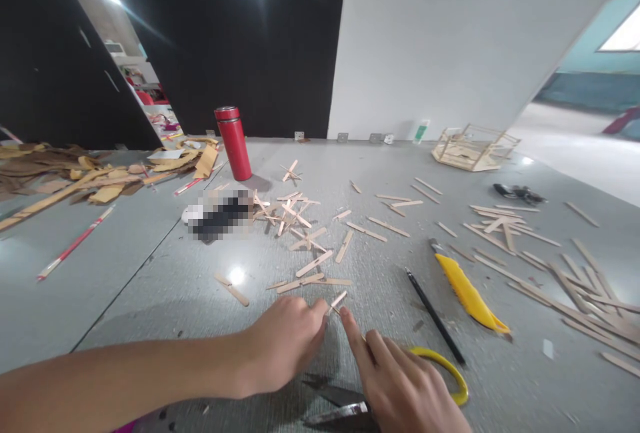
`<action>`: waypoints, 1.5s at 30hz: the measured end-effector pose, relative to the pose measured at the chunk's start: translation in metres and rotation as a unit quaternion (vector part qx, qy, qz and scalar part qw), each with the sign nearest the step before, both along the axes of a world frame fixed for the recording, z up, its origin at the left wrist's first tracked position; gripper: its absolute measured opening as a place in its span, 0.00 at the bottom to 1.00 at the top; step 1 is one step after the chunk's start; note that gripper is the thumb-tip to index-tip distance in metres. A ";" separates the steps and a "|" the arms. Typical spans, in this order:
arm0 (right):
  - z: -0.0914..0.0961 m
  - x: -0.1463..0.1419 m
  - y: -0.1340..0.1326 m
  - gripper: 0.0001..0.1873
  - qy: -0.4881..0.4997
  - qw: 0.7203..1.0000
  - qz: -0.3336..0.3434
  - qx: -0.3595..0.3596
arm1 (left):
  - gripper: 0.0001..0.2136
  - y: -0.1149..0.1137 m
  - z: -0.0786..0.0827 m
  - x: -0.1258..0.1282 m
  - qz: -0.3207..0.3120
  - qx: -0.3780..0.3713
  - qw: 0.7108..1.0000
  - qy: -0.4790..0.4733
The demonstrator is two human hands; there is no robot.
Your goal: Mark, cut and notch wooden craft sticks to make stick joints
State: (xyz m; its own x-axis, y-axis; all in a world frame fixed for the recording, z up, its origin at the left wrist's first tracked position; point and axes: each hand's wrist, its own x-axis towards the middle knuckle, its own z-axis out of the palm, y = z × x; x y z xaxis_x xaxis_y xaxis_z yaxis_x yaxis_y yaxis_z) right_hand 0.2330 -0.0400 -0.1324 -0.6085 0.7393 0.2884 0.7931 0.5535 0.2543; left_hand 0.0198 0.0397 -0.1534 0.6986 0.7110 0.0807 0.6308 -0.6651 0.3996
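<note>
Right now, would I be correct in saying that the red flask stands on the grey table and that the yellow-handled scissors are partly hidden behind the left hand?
Not quite: the head view shows that it is the right hand, not the left hand, that partly hides the yellow-handled scissors. The red flask does stand on the grey table.

Left hand [287,336]: fingertips hidden behind its knuckles; forearm [125,376] cut off by left edge. Small stick [339,299]: lower end lost between the hands. Right hand [400,376]: wrist out of frame; it hides the pivot of the scissors [345,413]. Purple thing [129,425], near left: mostly cut off, unidentified. Pixelated object [223,216], left of centre: unreadable. Dark clump [523,193], far right: indistinct. Brown scraps [30,165]: run past left edge.
</note>
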 end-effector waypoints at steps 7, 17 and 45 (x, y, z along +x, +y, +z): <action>-0.004 -0.004 -0.002 0.40 -0.006 1.000 -0.006 -0.013 | 0.09 -0.003 0.014 0.004 -0.012 -0.015 1.000 0.024; -0.001 -0.002 0.003 0.45 0.071 0.994 -0.005 -0.083 | 0.07 -0.003 0.020 0.004 -0.025 -0.035 0.999 0.020; -0.006 -0.002 0.001 0.43 0.061 0.997 -0.013 -0.052 | 0.08 0.002 -0.001 0.002 0.007 -0.021 1.000 -0.022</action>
State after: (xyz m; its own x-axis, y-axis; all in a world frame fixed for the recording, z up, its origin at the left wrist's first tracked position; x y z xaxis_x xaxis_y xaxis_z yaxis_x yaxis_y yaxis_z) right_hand 0.2310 -0.0392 -0.1387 -0.5530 0.7848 0.2797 0.8295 0.5500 0.0971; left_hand 0.0213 0.0416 -0.1544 0.6844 0.7246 0.0817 0.6213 -0.6381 0.4547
